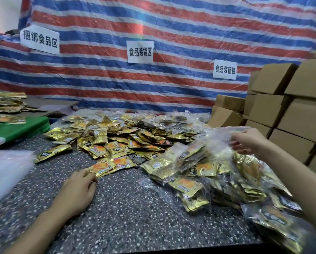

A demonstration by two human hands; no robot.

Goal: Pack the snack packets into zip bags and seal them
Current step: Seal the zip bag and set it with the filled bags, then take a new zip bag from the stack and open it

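Filled bags [190,186] lie near right.
Our right hand [248,142] pinches a zip bag [214,143] holding gold packets; our left hand [78,187] pinches a snack packet [102,166] at the pile's [120,136] near edge.

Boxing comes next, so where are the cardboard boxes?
Head view, far right: the cardboard boxes are stacked beside the striped tarp, just beyond the right hand.
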